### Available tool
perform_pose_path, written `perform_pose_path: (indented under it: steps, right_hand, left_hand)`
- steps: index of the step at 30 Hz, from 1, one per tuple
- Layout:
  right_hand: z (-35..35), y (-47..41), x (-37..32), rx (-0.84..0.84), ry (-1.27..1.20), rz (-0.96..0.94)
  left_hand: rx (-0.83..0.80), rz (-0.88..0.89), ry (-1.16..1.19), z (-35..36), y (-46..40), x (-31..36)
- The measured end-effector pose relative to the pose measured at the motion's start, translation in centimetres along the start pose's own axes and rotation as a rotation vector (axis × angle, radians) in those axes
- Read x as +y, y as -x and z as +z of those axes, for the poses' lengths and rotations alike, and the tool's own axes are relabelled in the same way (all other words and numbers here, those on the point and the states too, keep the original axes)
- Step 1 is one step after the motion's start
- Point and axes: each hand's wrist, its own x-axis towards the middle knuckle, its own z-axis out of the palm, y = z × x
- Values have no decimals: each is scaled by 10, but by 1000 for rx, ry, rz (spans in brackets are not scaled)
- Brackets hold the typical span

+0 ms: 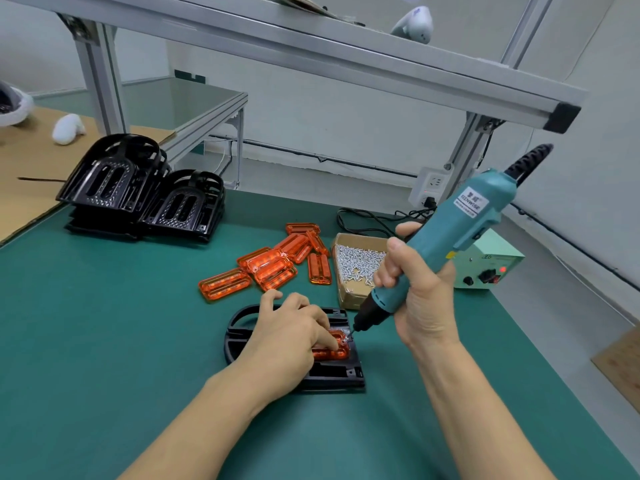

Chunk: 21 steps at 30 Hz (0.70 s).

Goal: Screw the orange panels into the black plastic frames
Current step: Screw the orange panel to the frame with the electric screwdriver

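The left hand [294,327] presses the orange panel [332,353] flat; the right hand [415,289] grips the screwdriver [446,237], tip slanting down-left onto the panel's far-right corner.

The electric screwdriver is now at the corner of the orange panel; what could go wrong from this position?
1. The left hand presses the orange panel with fingertips right beside the bit of the electric screwdriver; a slip could hit a finger.
2. The right hand holds the driver tilted, so the screw may go in crooked or the bit may jump out.
3. The black frame lies loose on the green mat; it could shift if the pressing eases.
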Motion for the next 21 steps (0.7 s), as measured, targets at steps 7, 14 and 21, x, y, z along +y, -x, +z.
perform_pose_path:
  steps: [7, 14, 21]
  right_hand:
    - [2, 0, 3, -16, 76, -11]
    - [7, -1, 3, -196, 92, 2]
    - [7, -6, 5, -248, 111, 52]
  left_hand:
    - [2, 3, 22, -1, 1, 1]
    - [-1, -1, 21, -1, 2, 2]
    - [11, 3, 36, -1, 2, 1]
